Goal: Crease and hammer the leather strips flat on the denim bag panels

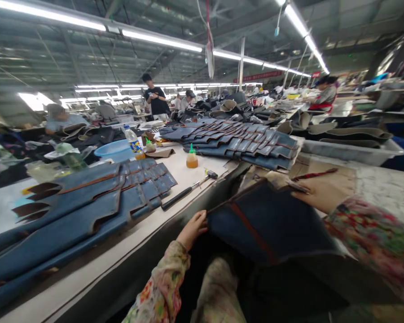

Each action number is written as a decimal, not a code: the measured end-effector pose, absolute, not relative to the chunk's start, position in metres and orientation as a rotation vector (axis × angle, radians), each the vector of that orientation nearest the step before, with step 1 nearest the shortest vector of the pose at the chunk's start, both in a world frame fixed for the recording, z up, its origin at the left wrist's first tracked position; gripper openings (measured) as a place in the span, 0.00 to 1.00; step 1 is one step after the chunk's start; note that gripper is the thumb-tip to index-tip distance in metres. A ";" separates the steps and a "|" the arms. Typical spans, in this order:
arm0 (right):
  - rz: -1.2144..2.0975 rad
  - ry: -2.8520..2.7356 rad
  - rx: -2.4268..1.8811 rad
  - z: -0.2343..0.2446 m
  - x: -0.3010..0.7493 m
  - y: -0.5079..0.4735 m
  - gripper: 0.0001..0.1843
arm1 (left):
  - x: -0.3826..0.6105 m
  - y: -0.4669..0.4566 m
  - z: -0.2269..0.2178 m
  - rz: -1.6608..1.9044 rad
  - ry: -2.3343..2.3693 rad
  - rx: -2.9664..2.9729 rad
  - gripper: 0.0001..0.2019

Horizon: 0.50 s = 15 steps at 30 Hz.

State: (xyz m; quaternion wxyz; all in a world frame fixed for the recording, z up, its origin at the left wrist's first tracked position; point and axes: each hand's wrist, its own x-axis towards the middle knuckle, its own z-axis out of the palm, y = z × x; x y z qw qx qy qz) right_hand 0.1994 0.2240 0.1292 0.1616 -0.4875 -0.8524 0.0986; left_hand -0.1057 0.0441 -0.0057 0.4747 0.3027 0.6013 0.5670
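Observation:
A dark blue leather piece point(265, 224) with a red-brown stripe hangs over my lap between both hands. My left hand point(193, 228) grips its left edge, fingers curled round it. My right hand point(318, 194) holds the upper right edge, fingers closed on the piece near a thin red-brown strip point(314, 174). Both sleeves are floral. To the left, on the long worktable point(128, 242), lie rows of blue leather pieces point(70, 211). A second stack of blue pieces point(242, 143) lies beyond my hands.
A hammer point(188, 190), an orange glue bottle point(191, 158), a drink bottle point(133, 142) and a blue basin point(116, 150) sit on the table. Grey trays point(353, 152) stand at right. Several other workers sit or stand further back, among them a standing person point(155, 99).

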 end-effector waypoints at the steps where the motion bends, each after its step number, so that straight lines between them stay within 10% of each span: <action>1: 0.339 -2.454 -1.436 0.117 0.212 0.226 0.02 | -0.101 0.047 -0.008 1.365 1.453 0.734 0.21; 15: 0.756 -2.035 -1.730 0.053 0.250 0.219 0.12 | -0.076 0.081 -0.035 1.341 1.578 0.646 0.16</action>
